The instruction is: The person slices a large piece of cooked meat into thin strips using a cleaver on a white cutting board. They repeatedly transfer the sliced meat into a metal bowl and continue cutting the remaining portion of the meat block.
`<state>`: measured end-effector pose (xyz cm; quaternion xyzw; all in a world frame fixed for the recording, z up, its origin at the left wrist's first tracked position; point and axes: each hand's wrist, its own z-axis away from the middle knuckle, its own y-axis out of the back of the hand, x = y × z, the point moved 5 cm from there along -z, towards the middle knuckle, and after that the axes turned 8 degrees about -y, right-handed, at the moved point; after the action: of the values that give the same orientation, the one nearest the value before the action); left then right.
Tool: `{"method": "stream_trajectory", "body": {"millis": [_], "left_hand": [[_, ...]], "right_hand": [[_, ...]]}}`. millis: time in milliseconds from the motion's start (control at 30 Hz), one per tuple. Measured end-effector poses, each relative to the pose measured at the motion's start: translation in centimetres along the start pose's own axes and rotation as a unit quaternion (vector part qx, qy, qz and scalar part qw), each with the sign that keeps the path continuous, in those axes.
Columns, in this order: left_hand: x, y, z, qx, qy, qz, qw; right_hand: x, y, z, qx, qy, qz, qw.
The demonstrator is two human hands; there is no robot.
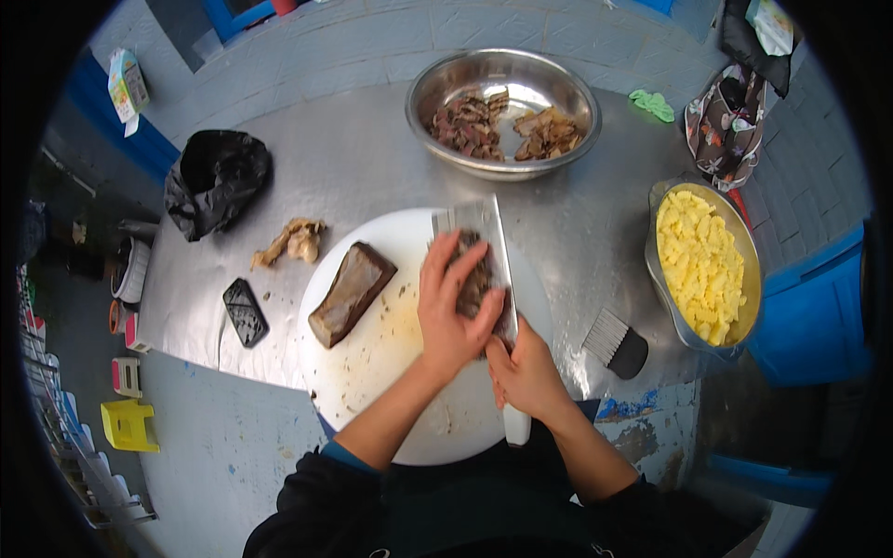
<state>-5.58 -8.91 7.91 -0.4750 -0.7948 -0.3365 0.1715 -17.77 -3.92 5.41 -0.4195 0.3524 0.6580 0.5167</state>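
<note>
My right hand grips a cleaver near the base of its white handle. The cleaver's wide metal blade points away from me over a round white cutting board. With fingers spread, my left hand holds a pile of dark sliced meat against the blade; part of the pile is hidden under the fingers. A brown block of cooked meat lies on the left side of the board, with small crumbs scattered about it.
Beyond the board, a steel bowl contains sliced meat. At right stand a basin of yellow crinkle-cut pieces and a crinkle cutter. Leftward on the metal table lie a phone, a ginger root and a black plastic bag.
</note>
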Motion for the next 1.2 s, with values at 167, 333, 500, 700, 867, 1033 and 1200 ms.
{"method": "stream_trajectory", "body": {"millis": [167,333,500,700,867,1033,1200], "left_hand": [[-6.6,-5.3,-16.5,0.157,-0.027,0.089,0.983],[-23.9,-9.1,-24.5,-0.121,0.101,-0.171,0.972],[-22.8,-6.2,-25.4,-0.123,0.18,0.066,0.974],[-19.1,3.9,-17.2,-0.224,0.172,0.007,0.959],[-15.3,11.2,-5.6,-0.386,0.192,-0.171,0.886],[-12.6,10.9,1.8,-0.321,0.182,-0.271,0.889],[-6.2,8.7,6.4,-0.33,0.15,-0.21,0.908]], "right_hand": [[-11.6,4.0,-9.7,0.118,0.157,0.125,0.972],[-13.5,7.6,-14.1,0.099,0.117,-0.02,0.988],[-10.4,13.6,-9.2,0.145,0.149,-0.121,0.971],[-4.6,9.1,-2.9,-0.002,-0.002,-0.386,0.922],[-2.3,4.1,0.9,-0.038,-0.016,-0.267,0.963],[-2.4,1.2,2.4,-0.063,0.024,-0.151,0.986],[-1.1,1.3,4.6,-0.003,-0.009,-0.034,0.999]]}}
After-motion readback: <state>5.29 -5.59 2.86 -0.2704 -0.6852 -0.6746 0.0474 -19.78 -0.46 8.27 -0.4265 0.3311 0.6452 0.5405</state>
